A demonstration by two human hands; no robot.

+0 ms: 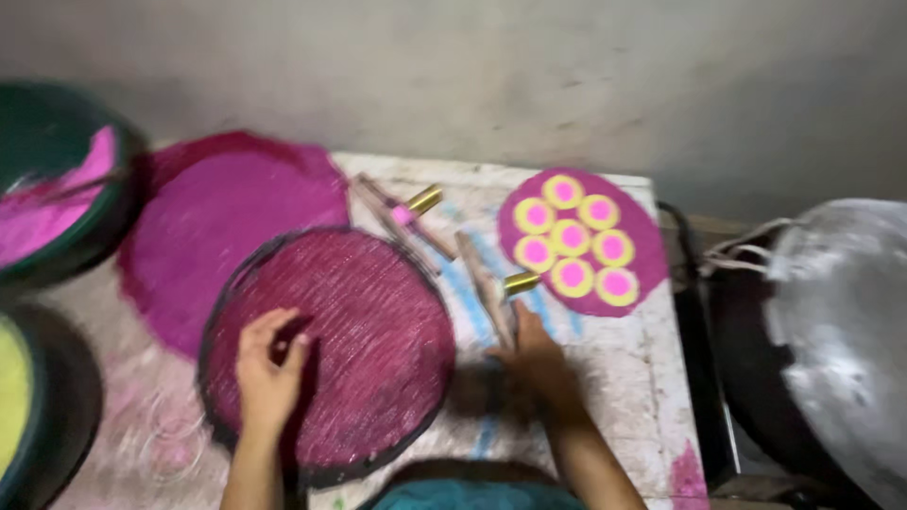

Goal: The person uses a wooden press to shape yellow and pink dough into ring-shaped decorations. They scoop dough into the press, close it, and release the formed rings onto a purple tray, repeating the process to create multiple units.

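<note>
While pressing into the round magenta sieve (331, 349), left hand (267, 373) loosely curled, fingertips on the mesh, grasping nothing.
Right hand (531, 354) resting on the table (624, 378), fingers closed around the near end of a wooden stamp tool (491, 288); beyond, a magenta disc with yellow-ringed pink dots (578, 241). Probably mid-sifting; next calls for lifting the sieve level.

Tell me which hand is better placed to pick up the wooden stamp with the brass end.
Right. The right hand already touches the wooden stamp with the brass end, while the left hand rests on the round dark-rimmed sieve dusted with magenta powder, farther away.
</note>
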